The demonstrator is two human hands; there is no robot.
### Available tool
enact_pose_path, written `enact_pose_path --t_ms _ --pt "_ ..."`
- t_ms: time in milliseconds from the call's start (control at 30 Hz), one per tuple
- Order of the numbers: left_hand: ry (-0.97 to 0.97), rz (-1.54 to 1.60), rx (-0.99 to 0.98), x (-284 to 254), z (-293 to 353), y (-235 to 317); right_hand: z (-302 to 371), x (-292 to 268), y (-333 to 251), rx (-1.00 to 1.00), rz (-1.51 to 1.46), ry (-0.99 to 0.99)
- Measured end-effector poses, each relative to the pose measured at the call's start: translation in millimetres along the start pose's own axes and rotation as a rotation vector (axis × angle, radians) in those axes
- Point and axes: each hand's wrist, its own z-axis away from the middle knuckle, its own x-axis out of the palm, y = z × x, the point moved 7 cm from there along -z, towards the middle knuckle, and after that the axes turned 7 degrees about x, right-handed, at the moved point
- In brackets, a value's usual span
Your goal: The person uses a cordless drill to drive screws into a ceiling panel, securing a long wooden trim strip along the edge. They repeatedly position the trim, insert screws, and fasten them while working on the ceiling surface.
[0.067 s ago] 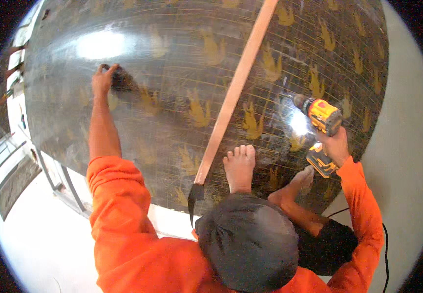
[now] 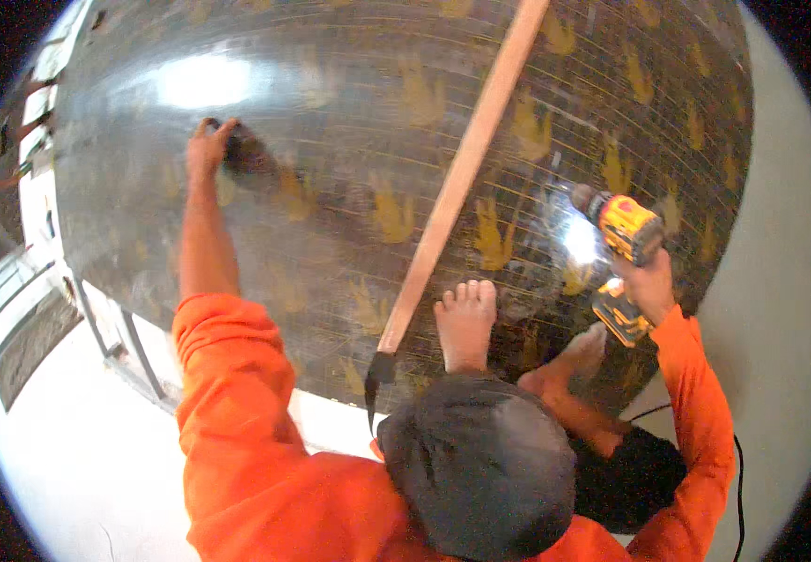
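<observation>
My right hand (image 2: 650, 281) is wrapped round the grip of a yellow and black cordless drill (image 2: 628, 227). The drill's front end points to the upper left, over the dark patterned panel (image 2: 331, 201), and its lamp throws a bright spot there. Whether a bit touches the panel I cannot tell. My left hand (image 2: 207, 150) reaches far out over the left part of that panel. Its fingers are bent round something small and dark, mostly hidden, and a dark shadow falls beside it.
A long narrow wooden strip (image 2: 462, 169) lies across the panel between my hands, with a black strap (image 2: 379, 370) at its near end. My bare foot (image 2: 467, 328) rests beside it. Metal framing (image 2: 143, 356) stands at the left; a black cable (image 2: 741, 487) runs at the lower right.
The whole picture has shifted slightly to the right. Both hands and the drill keep nearly the same pose over the panel.
</observation>
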Motion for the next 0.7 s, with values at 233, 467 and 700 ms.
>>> enact_pose_path --t_ms 233,467,700 --pt "0.102 0.047 -0.218 -26 15 4 -14 3 7 -0.003 0.014 -0.023" --pt "-0.055 0.049 -0.300 -30 23 13 -14 -5 20 0.080 0.104 0.046" --pt "-0.084 0.090 -0.243 -12 14 -5 -17 0 13 0.184 0.101 0.031"
